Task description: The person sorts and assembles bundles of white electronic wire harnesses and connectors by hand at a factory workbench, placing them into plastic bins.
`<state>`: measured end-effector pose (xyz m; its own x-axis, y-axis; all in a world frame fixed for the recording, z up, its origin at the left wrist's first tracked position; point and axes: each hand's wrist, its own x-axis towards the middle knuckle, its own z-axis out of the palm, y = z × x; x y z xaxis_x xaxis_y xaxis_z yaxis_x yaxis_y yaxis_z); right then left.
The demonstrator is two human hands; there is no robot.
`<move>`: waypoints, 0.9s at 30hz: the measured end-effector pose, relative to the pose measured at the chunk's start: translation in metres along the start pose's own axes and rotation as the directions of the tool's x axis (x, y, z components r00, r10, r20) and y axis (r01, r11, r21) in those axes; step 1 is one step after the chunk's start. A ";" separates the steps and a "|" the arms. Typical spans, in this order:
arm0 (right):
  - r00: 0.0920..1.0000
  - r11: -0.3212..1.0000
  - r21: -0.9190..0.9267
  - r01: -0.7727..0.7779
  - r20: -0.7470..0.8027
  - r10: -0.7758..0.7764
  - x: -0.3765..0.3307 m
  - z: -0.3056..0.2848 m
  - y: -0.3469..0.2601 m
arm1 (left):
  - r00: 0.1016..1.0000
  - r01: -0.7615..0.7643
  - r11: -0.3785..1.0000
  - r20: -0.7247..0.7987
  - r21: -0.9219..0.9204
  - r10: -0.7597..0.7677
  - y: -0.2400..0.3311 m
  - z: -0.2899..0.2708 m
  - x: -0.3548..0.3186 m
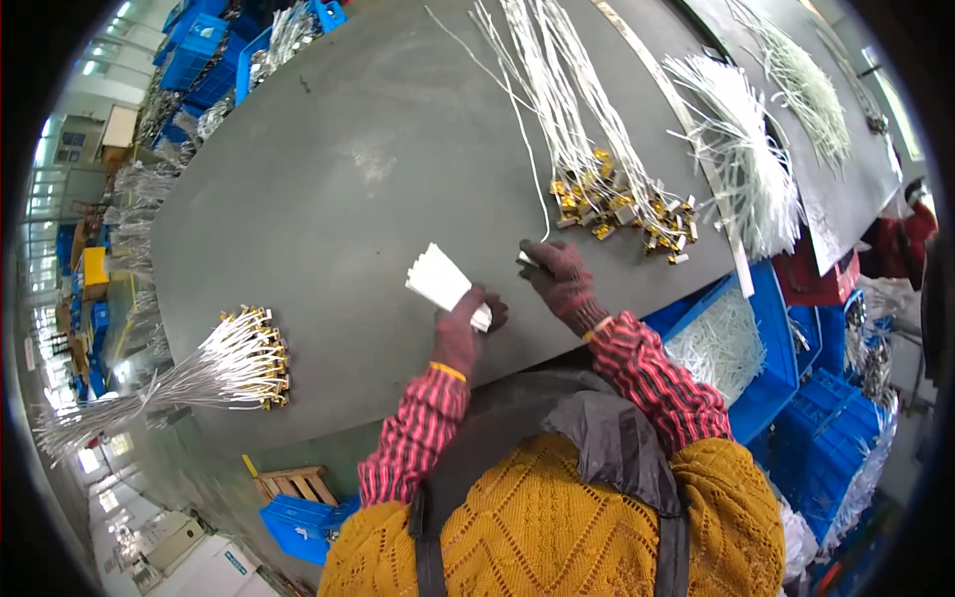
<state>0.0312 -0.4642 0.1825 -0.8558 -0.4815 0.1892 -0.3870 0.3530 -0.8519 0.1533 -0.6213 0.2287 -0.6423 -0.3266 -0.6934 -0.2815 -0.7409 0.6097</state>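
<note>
The scene is brightly lit; windows [45, 149] at the left rim are blown out, and detail on the white strips [438, 275] is partly washed away. The grey tabletop [328, 239] is bowed by the fisheye lens; corners are blackened.

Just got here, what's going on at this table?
The gloved left hand grips a stack of white strips over the grey table. The gloved right hand pinches a small pale piece, too small to identify. Beyond it lie gold-ended white wires; a similar wire bundle lies across the table's left edge.
</note>
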 end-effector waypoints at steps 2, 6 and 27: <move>0.999 0.971 0.233 -0.049 0.021 0.045 -0.026 -0.018 -0.025 | 0.931 -0.352 0.838 0.251 0.416 0.266 -0.024 0.004 0.028; 0.865 0.584 0.647 -0.490 0.280 0.416 -0.055 -0.061 -0.052 | 0.660 -0.734 0.443 0.697 0.515 0.282 -0.061 0.049 0.042; 0.834 0.560 0.721 -0.409 0.047 0.549 -0.203 -0.174 -0.020 | 0.891 0.368 0.878 0.385 -0.308 -0.238 -0.153 0.151 -0.043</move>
<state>0.1528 -0.2338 0.2459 -0.9103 -0.2458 -0.3331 0.3811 -0.1834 -0.9062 0.1160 -0.4050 0.2228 -0.7802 0.1118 -0.6154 -0.2639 -0.9509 0.1619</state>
